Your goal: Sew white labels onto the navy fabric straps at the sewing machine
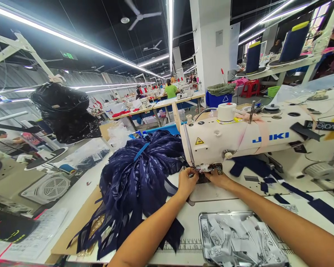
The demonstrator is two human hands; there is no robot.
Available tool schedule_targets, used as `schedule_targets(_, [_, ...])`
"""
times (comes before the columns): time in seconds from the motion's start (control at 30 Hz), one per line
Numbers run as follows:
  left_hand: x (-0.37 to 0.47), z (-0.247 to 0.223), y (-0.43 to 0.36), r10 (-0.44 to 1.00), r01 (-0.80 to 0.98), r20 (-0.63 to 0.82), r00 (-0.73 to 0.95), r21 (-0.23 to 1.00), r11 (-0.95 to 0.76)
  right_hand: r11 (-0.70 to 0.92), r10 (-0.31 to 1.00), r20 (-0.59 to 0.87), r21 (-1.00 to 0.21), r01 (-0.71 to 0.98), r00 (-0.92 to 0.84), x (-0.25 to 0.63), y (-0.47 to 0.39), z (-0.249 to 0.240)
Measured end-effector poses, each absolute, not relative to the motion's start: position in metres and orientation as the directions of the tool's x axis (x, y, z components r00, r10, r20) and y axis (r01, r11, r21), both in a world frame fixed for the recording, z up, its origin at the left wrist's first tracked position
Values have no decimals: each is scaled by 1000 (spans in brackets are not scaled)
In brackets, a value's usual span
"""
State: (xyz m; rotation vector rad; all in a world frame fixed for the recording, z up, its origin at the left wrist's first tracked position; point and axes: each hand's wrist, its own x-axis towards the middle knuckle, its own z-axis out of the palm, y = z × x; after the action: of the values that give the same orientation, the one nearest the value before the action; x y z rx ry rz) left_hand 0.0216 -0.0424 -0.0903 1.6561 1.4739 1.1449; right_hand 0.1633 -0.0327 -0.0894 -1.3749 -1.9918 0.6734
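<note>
My left hand (187, 181) is at the needle end of a white sewing machine (239, 133), its fingertips pinched close to the presser foot (203, 168). What they pinch is too small and dark to name. From the other side my right hand (218, 178) reaches under the machine head, fingers drawn together and partly hidden by it; their grip is hidden. A dark patch of material lies between the two hands at the needle. Left of them spreads a large bundle of navy fabric strips (139, 178), tied with a blue band (141, 151).
A metal tray (202, 237) of printed labels sits in front of the machine, below my right forearm. Navy fabric pieces (327, 213) lie to the right. Thread cones (294, 42) stand above. A black plastic bag (65, 113) covers something at left. People work farther back.
</note>
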Motion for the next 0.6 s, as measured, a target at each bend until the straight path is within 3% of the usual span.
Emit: schedule_targets(0.6, [20,-99,-37,982,307,186,21,934,-183,295,953,181,-731,616,-241,163,-32,-87])
